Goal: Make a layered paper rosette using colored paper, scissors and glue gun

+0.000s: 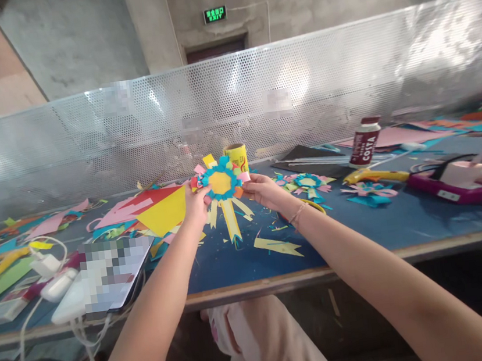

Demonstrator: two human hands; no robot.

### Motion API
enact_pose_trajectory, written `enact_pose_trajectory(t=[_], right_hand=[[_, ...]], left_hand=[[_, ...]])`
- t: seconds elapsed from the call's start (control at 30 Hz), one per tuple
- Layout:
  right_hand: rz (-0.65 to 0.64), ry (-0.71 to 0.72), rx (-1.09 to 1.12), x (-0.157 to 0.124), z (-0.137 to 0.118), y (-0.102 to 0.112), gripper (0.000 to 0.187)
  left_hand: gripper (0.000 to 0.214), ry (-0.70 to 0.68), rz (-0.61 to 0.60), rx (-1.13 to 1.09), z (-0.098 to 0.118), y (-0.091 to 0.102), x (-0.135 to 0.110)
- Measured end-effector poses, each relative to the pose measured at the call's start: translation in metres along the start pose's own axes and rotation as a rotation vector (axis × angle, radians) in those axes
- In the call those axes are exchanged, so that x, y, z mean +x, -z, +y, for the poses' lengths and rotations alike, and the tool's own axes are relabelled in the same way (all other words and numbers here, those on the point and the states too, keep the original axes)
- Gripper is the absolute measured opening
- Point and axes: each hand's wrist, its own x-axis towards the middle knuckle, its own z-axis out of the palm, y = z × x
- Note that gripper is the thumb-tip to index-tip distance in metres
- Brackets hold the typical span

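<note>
Between my two hands I hold up a paper rosette [221, 184]: a yellow centre, a blue ruffled ring, coloured loops round the rim and pale yellow ribbon tails hanging down. My left hand [196, 200] pinches its left rim, fingers partly hidden behind it. On the right rim, near a pink loop, my right hand [262, 189] is closed. Just behind the rosette stands a yellow can-shaped roll [238, 158]. A cut pale yellow paper strip [277, 245] with a notched end lies on the blue table [251, 264] below my hands.
Right of my hands lie another rosette [307, 182], a yellow-handled glue gun [374, 176], a dark red bottle [365, 143] and a purple power strip [455, 186]. On the left are coloured paper sheets [163, 210], a tablet-like device [132, 273] and white charger cables [25, 353]. A perforated metal screen [320, 77] borders the back.
</note>
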Motion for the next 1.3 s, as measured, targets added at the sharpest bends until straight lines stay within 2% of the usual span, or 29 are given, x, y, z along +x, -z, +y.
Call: enact_pose_trajectory(t=[0.37, 1.03, 1.3], right_hand=[[-0.003, 0.008, -0.008, 0.0021, 0.0014, 0.0012, 0.018], [0.03, -0.014, 0.0, -0.0005, -0.003, -0.0025, 0.011], [0.186, -0.006, -0.044, 0.0017, -0.0033, 0.0038, 0.014]], left_hand=[[0.048, 0.015, -0.029, 0.008, -0.0012, 0.0038, 0.0036], [0.039, 0.051, -0.028, 0.012, 0.0018, 0.001, 0.0006], [0.035, 0.134, 0.037, -0.037, -0.0003, 0.0066, 0.0052]])
